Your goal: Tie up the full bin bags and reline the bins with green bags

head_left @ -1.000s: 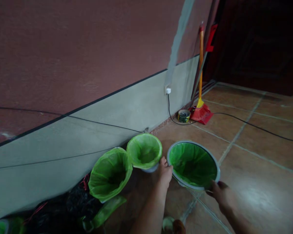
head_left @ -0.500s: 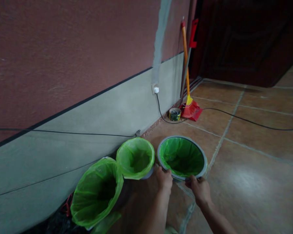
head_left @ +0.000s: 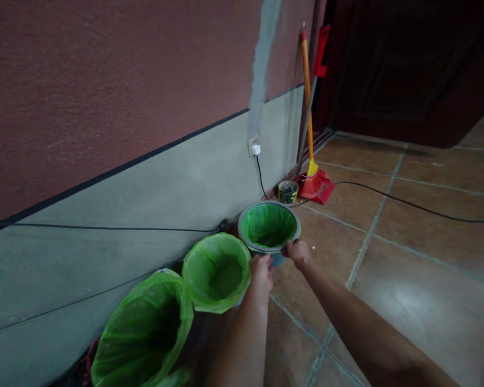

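Both my hands grip the near rim of a grey bin [head_left: 269, 225] lined with a green bag; it stands on the tiled floor close to the wall. My left hand [head_left: 262, 270] holds the rim at its near left, fingers curled. My right hand [head_left: 298, 253] holds it at the near right, fingers closed too. Just left of the bin stands a second bin [head_left: 216, 271] with a green liner, almost touching my left hand. A third green-lined bin [head_left: 143, 333] stands further left, at the frame's bottom.
A red broom with an orange handle [head_left: 310, 140] leans in the corner by a dark door [head_left: 403, 64]. A small tin [head_left: 287, 191] stands beside it. A black cable [head_left: 407, 203] runs from the wall socket [head_left: 254, 147] across the floor tiles.
The grey bin has moved away from me toward the wall, now in line beyond the other two bins. Both hands went with it, arms stretched further out.
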Motion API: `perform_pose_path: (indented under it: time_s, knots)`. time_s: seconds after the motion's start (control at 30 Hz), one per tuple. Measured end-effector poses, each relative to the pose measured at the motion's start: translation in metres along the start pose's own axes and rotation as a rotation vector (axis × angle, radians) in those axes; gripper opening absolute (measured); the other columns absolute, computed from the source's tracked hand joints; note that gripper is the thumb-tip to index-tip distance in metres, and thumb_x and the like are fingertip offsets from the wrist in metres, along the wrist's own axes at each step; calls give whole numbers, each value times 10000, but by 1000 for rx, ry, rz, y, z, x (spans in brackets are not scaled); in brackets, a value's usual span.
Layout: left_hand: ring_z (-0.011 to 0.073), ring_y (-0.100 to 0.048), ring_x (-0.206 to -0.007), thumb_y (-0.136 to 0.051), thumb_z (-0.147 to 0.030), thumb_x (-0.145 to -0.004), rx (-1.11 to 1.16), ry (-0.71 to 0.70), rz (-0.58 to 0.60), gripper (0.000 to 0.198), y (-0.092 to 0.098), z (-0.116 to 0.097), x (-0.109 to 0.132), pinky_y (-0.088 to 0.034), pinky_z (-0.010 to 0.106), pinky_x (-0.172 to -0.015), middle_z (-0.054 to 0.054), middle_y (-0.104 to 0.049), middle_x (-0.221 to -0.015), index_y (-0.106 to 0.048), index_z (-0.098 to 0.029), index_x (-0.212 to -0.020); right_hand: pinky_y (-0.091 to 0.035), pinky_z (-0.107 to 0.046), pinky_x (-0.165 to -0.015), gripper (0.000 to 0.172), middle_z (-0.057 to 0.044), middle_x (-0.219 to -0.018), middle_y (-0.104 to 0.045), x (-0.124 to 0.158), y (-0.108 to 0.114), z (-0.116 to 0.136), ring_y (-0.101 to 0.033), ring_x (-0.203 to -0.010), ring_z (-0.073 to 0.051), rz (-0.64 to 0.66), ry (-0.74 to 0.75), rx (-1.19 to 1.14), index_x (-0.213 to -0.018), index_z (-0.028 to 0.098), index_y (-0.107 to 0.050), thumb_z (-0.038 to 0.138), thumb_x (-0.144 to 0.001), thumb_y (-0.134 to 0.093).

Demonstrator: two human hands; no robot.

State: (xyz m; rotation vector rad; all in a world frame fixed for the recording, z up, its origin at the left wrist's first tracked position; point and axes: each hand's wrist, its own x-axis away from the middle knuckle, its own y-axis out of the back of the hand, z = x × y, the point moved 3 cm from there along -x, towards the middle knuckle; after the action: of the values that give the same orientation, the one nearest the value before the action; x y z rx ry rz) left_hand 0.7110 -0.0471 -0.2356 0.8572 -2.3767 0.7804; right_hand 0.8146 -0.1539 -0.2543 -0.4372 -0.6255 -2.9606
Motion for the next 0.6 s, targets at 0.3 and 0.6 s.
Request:
perform_pose_path:
  time_s: [0.3, 0.6]
  knots:
    - [182, -640, -979, -665, -229, -705, 75, 4, 77, 344, -4, -4, -6, -450, 260, -733, 46, -682, -1095, -586, -204, -1039, -528, -220, -487, 220, -71, -530, -654, -15, -13, 8, -665, -520, -178, 66, -77, -131, -642, 143, -619, 178, -832, -515]
    - [158, -669, -943, -688, -161, -711, 48, 76, 73, 577, 11, -3, 22, -496, 249, -756, 70, -656, -1182, -490, -226, -1249, -568, -269, -533, 216, -52, -547, -647, 5, -13, 5, -646, -500, -176, 48, -132, -319, -721, 183, -563, 347, -860, -547]
